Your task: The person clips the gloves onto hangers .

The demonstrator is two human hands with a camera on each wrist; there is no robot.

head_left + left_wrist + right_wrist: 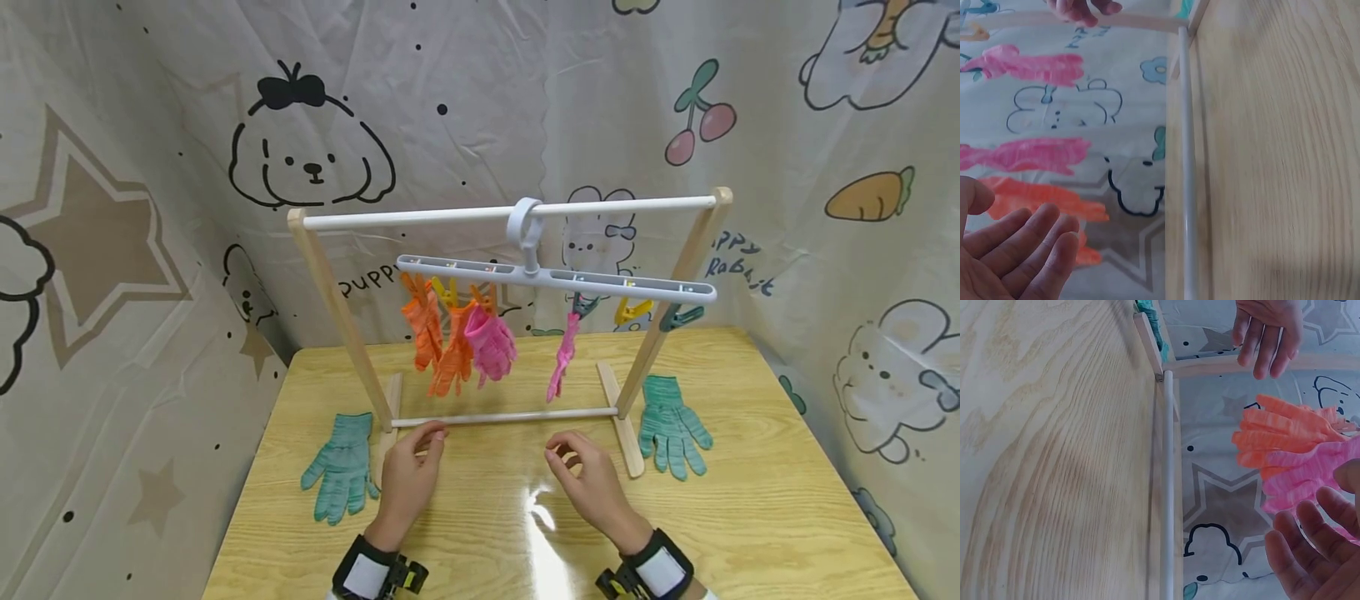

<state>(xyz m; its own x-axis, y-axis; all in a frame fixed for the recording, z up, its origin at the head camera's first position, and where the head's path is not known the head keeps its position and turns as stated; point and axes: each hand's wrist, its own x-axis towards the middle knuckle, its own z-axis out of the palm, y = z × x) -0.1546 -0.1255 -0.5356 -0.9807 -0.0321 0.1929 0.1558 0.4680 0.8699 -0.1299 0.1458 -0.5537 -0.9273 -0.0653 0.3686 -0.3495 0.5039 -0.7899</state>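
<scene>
A green glove (pixel 341 467) lies flat near the left edge of the wooden table (pixel 480 517), beside the foot of the rack (pixel 337 325). Behind the rack, lettering on the printed backdrop (pixel 465 92) reads "puppy". The left hand (pixel 414 477), fingers relaxed and slightly bent, holds nothing near the left end of the lower bar (pixel 510 417). A grey hanger (pixel 531 265), hooked over the upper bar (pixel 412 217), carries by clips two orange gloves (pixel 454 354), a pink glove (pixel 491 343) and, beyond a gap, another pink glove (pixel 562 357); all end above the lower bar. Between the hands, well apart, is an open stretch of tabletop with a bright reflection. The right hand (pixel 590 479), loosely curved, likewise holds nothing. At the hanger's right end are a yellow clip (pixel 633 312) and a dark clip (pixel 682 317). Partly hidden lettering beyond reads "ppy Rabbit". A second green glove (pixel 670 421) lies outside the right foot, inside the table's right edge.
</scene>
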